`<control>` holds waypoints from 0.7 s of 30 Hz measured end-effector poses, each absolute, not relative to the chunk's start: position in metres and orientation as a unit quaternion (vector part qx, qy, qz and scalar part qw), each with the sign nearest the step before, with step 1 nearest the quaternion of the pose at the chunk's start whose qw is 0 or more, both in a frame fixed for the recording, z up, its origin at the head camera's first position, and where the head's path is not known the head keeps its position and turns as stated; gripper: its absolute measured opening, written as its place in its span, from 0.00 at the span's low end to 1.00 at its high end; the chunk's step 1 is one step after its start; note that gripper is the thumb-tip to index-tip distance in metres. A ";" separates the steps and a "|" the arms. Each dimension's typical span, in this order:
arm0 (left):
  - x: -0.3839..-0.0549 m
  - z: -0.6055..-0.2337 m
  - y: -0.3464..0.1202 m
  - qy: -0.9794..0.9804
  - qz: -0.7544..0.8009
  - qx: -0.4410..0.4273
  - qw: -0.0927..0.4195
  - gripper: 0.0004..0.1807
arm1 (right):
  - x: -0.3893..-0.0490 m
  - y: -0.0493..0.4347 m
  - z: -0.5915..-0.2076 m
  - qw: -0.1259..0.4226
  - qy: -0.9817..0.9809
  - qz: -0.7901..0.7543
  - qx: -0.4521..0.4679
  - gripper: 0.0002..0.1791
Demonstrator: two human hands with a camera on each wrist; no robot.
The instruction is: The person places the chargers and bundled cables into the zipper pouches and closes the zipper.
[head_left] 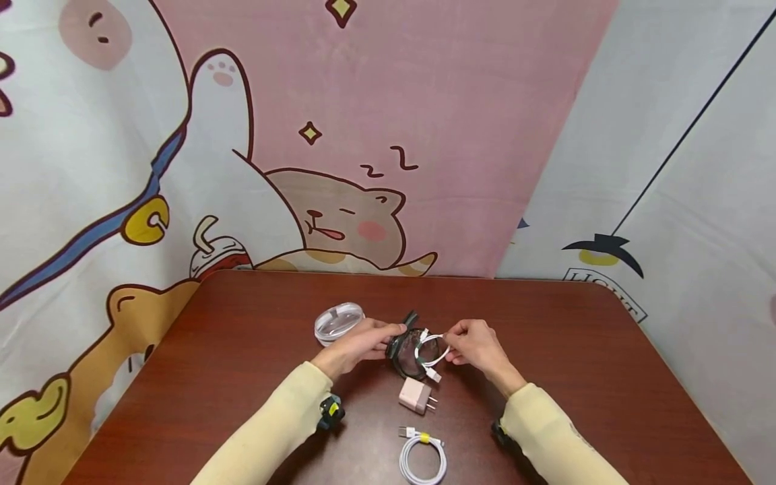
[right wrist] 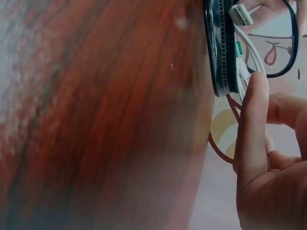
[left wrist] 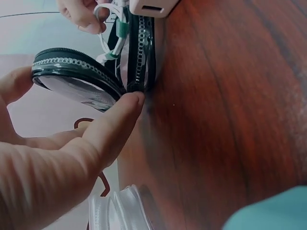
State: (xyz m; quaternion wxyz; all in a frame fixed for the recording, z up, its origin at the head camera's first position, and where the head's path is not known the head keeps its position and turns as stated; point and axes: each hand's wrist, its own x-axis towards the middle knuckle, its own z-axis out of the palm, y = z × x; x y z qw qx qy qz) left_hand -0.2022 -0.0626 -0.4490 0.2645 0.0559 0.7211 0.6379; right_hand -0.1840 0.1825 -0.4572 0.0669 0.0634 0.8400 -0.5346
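Plainly, it came down to how the cable (right wrist: 254, 51) lay from my right hand (head_left: 477, 347): just left of its fingers, the loop overlapping the open case (head_left: 407, 351) in the head view, its longer line running near to far. Those fingers, the nearer ones, pinched the loop's right edge; my left hand (head_left: 362, 341) gripped the case by its lid and hinge. From my remote seat I couldn't tell whether cable and case touched. The loop was thin, white, green-tied, with one metal-tipped plug near the charger (head_left: 414, 396).
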 end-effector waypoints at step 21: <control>-0.200 -0.450 -0.057 0.701 0.660 0.039 0.269 0.31 | -0.194 0.170 -0.455 0.039 0.880 -0.471 0.045 0.05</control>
